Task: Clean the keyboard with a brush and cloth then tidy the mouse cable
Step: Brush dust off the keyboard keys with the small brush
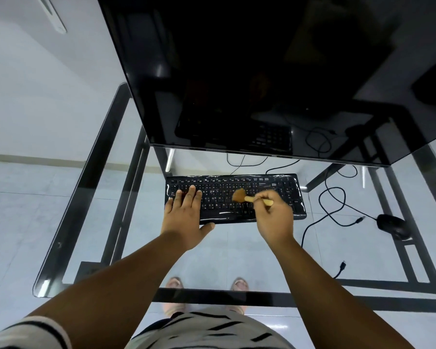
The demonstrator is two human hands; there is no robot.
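On the glass desk (91, 197), the black keyboard (262, 183) lies below the dark monitor (237, 71), the left hand (186, 217) flat on its 9 o'clock end, fingers spread, the right hand (275, 217) pinching the brush (244, 197) over the middle keys, bristles toward 9 o'clock, and the mouse (393, 226) with its loose cable (337, 195) at 3 o'clock.

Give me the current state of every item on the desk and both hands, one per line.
Keyboard: flat on the glass desk, being brushed.
Brush: held, bristles on the middle keys.
Right hand: fingers closed on the brush handle.
Left hand: open, flat on the keyboard's left side.
Monitor: screen dark.
Mouse: untouched, right of the keyboard.
Mouse cable: loose, looped, not tidied.
Cloth: not in view.
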